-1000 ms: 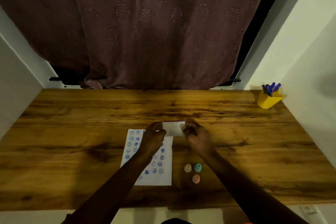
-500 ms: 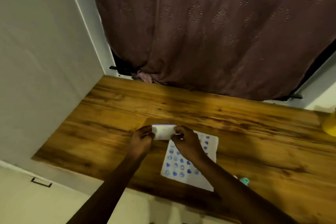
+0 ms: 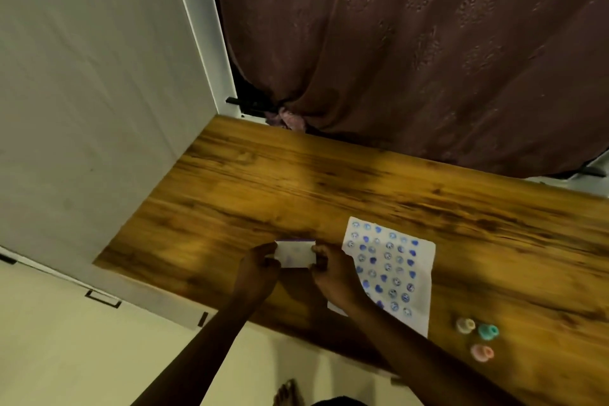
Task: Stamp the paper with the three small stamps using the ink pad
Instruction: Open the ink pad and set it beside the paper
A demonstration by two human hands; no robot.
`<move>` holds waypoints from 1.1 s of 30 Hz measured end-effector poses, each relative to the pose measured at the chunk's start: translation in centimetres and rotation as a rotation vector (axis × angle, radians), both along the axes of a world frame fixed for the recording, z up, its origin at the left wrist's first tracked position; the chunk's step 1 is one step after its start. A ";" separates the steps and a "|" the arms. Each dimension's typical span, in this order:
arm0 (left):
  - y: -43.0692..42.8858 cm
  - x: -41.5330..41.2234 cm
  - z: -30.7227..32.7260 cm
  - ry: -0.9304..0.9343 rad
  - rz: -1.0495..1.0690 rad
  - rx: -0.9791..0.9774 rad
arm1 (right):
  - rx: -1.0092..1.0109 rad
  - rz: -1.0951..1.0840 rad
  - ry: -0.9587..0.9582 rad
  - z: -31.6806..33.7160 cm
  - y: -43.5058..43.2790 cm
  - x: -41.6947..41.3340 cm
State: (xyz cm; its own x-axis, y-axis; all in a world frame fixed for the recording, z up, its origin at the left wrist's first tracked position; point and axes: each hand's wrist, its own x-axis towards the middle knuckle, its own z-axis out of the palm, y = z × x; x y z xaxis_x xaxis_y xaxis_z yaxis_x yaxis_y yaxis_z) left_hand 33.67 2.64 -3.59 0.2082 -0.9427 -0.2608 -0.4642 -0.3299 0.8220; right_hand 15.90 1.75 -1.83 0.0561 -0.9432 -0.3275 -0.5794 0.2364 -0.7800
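Both hands hold a small white ink pad case (image 3: 295, 254) just above the wooden table (image 3: 329, 181), left of the paper. My left hand (image 3: 260, 269) grips its left end and my right hand (image 3: 333, 273) grips its right end. The case looks closed, with a purple strip along its far edge. The white paper (image 3: 392, 270) lies flat, covered with several blue stamp marks; my right wrist hides its near left corner. Three small stamps sit to the right near the front edge: a cream one (image 3: 465, 325), a teal one (image 3: 488, 331) and a pink one (image 3: 482, 353).
A pale wall (image 3: 99, 109) closes off the table's left side. A brown patterned curtain (image 3: 412, 53) hangs behind the table. The table's front edge runs diagonally below my forearms, and a bare foot (image 3: 288, 394) shows on the floor.
The view has swung left. Both hands carried the ink pad from over the paper's top edge to the left, so it is now beside the paper. Paper and stamps stayed put.
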 end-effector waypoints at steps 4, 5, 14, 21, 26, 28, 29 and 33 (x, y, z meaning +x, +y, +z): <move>0.1 -0.2 -0.2 -0.076 -0.057 0.004 | -0.015 -0.004 0.029 -0.3 0.2 0.2; 0.2 -0.1 -0.3 -0.079 -0.074 -0.006 | -0.021 -0.006 0.035 -0.3 0.2 0.2; -0.7 0.6 -1.0 -0.321 -0.288 -0.074 | -0.033 0.013 0.039 0.4 0.4 -0.3; -2.2 0.9 -0.2 -0.645 -0.586 -0.197 | -0.019 0.015 0.050 0.5 0.4 -0.5; -3.2 1.4 0.3 -0.635 -0.652 -0.208 | -0.018 0.003 0.055 0.2 0.4 -0.4; -3.5 1.5 0.5 -0.645 -0.684 -0.208 | -0.021 -0.004 0.054 0.0 0.4 -0.5; -3.7 1.6 0.6 -0.650 -0.700 -0.192 | -0.027 -0.011 0.056 -0.1 0.4 -0.4; -4.9 2.0 1.2 -0.697 -0.780 -0.138 | -0.042 -0.031 0.083 -0.5 0.3 -0.2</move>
State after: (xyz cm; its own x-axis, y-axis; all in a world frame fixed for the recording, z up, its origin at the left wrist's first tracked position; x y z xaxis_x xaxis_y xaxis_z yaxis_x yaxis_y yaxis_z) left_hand 35.67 -2.30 -2.36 -0.4063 -0.8923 -0.1968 -0.8914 0.3397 0.2999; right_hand 15.67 2.01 -2.31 0.0011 -0.9569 -0.2903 -0.6354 0.2235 -0.7391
